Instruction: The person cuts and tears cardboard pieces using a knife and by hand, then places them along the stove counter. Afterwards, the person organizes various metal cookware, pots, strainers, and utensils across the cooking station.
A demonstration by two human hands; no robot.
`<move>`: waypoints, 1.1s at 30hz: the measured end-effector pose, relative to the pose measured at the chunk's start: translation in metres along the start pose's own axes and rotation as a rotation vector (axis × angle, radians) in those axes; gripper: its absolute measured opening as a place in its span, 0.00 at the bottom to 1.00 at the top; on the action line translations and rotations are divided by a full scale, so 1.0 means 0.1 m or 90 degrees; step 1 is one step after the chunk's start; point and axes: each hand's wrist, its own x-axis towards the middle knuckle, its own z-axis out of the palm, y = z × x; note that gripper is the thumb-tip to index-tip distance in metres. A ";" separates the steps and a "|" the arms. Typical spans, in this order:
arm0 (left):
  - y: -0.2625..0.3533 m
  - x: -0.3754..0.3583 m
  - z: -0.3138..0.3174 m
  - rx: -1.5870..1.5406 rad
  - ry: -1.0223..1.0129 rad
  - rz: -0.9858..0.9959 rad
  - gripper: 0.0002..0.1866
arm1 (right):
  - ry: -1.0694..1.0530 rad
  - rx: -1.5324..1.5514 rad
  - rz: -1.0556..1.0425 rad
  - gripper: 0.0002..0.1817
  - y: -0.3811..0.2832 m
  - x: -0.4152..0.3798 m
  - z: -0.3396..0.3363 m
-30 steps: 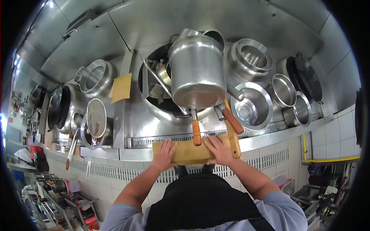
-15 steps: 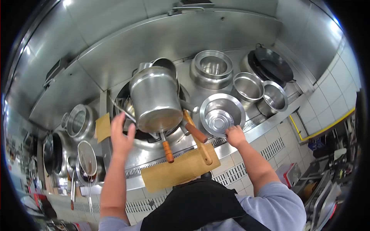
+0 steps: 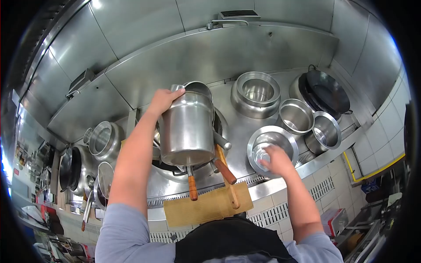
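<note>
My left hand (image 3: 165, 101) reaches to the far rim of a tall stainless steel pot (image 3: 187, 131), its fingers closed over the edge. The pot lies tilted on a pile of cookware, its base facing me. My right hand (image 3: 278, 162), slightly blurred, is over a wide-rimmed steel pot (image 3: 286, 135), thumb and fingers apart above its inside. Below the tall pot, several handles stick out: a wooden one with a metal shank (image 3: 193, 188), a brown one (image 3: 225, 171) and a long wooden one (image 3: 233, 193).
A steel pot (image 3: 239, 103) stands at the back, with two smaller pots (image 3: 293, 107) (image 3: 324, 144) to its right. Dark woks (image 3: 328, 90) are stacked in the right corner. Cardboard (image 3: 188, 211) lies at the front edge. Strainers (image 3: 105, 177) and more pots (image 3: 115, 140) are at left.
My left hand has gone from open air beside the pile to the tall pot's far rim. My right hand has left the wide pot's near rim and is over its inside. The view has shifted.
</note>
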 end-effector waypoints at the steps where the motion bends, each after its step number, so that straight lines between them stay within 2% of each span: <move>1: 0.06 -0.06 -0.03 0.006 -0.005 0.030 0.36 | 0.057 0.018 -0.049 0.31 -0.08 0.18 -0.11; 3: 0.30 -0.22 -0.22 0.052 -0.032 0.053 0.37 | 0.049 0.055 -0.051 0.30 -0.49 0.53 -0.55; 5: 0.44 -0.35 -0.48 0.042 -0.033 0.069 0.36 | 0.148 0.103 -0.182 0.32 -0.64 0.89 -0.64; 7: 0.51 -0.47 -0.70 0.018 -0.026 0.093 0.34 | 0.038 0.336 -0.142 0.35 -0.93 1.13 -0.75; 8: 0.52 -0.53 -0.78 0.007 -0.018 0.102 0.32 | 0.036 0.368 -0.163 0.39 -1.11 1.19 -0.79; 9: 0.50 -0.58 -0.84 -0.053 -0.010 0.089 0.30 | 0.070 0.391 -0.240 0.44 -1.19 1.33 -0.65; 11: 0.41 -0.69 -0.96 -0.158 -0.013 0.046 0.27 | 0.045 0.546 -0.229 0.47 -1.55 1.42 -0.58; 14: 0.32 -0.84 -1.08 -0.252 0.013 0.006 0.25 | -0.221 0.775 -0.080 0.46 -1.94 1.41 -0.81; 15: 0.34 -0.90 -1.09 -0.250 0.008 0.011 0.25 | -0.213 0.777 -0.078 0.46 -1.94 1.45 -0.80; 17: 0.43 -1.05 -1.16 -0.248 0.050 0.054 0.25 | -0.344 0.878 -0.087 0.42 -1.88 1.53 -0.78; 18: 0.49 -1.10 -1.21 -0.247 0.047 0.056 0.25 | -0.340 0.880 -0.086 0.42 -1.85 1.50 -0.82; 20: 0.65 -1.23 -1.37 -0.134 0.043 0.214 0.25 | -0.335 0.878 -0.211 0.36 -1.80 1.37 -1.02; 21: 0.80 -1.30 -1.43 -0.048 0.099 0.298 0.26 | -0.279 0.822 -0.244 0.35 -1.80 1.20 -1.28; 22: 1.01 -1.39 -1.48 0.038 0.156 0.376 0.27 | -0.154 0.697 -0.325 0.35 -1.77 1.16 -1.39; 23: 1.26 -1.49 -1.48 0.013 0.145 0.470 0.28 | -0.005 0.573 -0.362 0.32 -1.74 1.10 -1.53; 24: 1.42 -1.54 -1.58 0.072 0.160 0.499 0.27 | 0.013 0.538 -0.344 0.29 -1.72 0.94 -1.84; 25: 1.55 -1.57 -1.67 0.132 0.174 0.527 0.26 | 0.130 0.479 -0.367 0.29 -1.68 0.88 -1.99; 26: 1.80 -1.65 -1.55 0.135 0.233 0.587 0.22 | 0.187 0.460 -0.354 0.29 -1.61 0.81 -2.12; 27: 2.04 -1.75 -1.40 0.138 0.294 0.648 0.19 | 0.274 0.360 -0.336 0.35 -1.54 0.73 -2.27; 28: 2.11 -1.81 -1.40 0.139 0.299 0.643 0.19 | 0.345 0.296 -0.328 0.36 -1.44 0.69 -2.35; 30: 2.17 -1.89 -1.41 0.148 0.355 0.712 0.16 | 0.416 0.216 -0.292 0.31 -1.23 0.68 -2.39; 31: 2.08 -1.94 -1.41 0.075 0.304 0.704 0.13 | 0.413 0.215 -0.297 0.31 -1.12 0.72 -2.34; 33: 1.86 -2.04 -1.28 0.080 0.296 0.682 0.12 | 0.454 0.177 -0.201 0.31 -0.86 0.85 -2.11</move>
